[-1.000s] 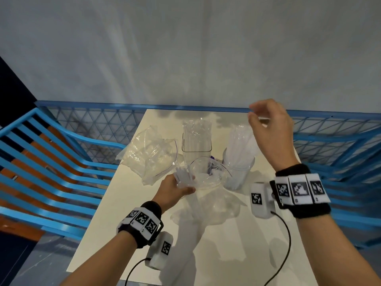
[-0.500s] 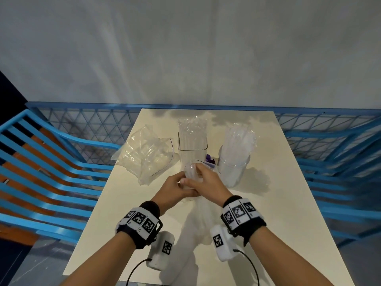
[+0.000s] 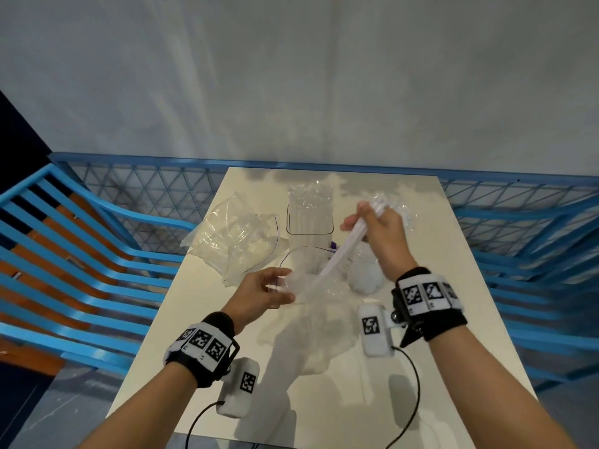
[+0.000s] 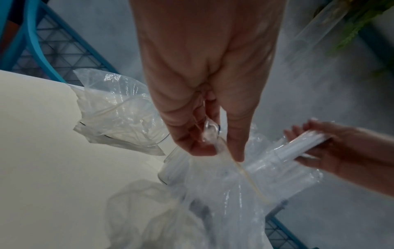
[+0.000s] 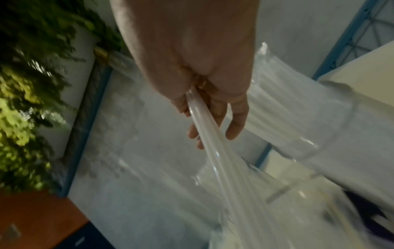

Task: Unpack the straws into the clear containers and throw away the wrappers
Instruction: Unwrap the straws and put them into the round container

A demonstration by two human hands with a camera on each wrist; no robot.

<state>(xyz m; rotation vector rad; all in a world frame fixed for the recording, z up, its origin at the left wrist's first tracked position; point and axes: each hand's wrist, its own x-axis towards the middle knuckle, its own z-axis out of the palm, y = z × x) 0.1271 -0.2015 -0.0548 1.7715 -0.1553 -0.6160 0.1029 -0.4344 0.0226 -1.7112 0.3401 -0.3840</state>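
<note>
My left hand (image 3: 269, 291) pinches the mouth of a clear plastic bag (image 3: 311, 286) above the table; the pinch on the bag (image 4: 210, 134) shows in the left wrist view. My right hand (image 3: 379, 228) grips a bundle of clear straws (image 3: 340, 251), half drawn out of the bag and slanting up to the right. The same straws (image 5: 213, 144) run out of my fist in the right wrist view. A square clear container (image 3: 309, 218) with straws stands behind. A round clear container (image 3: 364, 270) with straws stands partly hidden by my right hand.
The cream table (image 3: 437, 319) carries a crumpled clear bag (image 3: 233, 234) at the back left. Blue metal railings (image 3: 97, 241) run along the left, back and right. A green plant (image 5: 25, 84) shows in the right wrist view.
My right hand came down from above the round container, met the left hand at the bag, and has now pulled a bundle of straws up and to the right. The left hand stayed on the bag.
</note>
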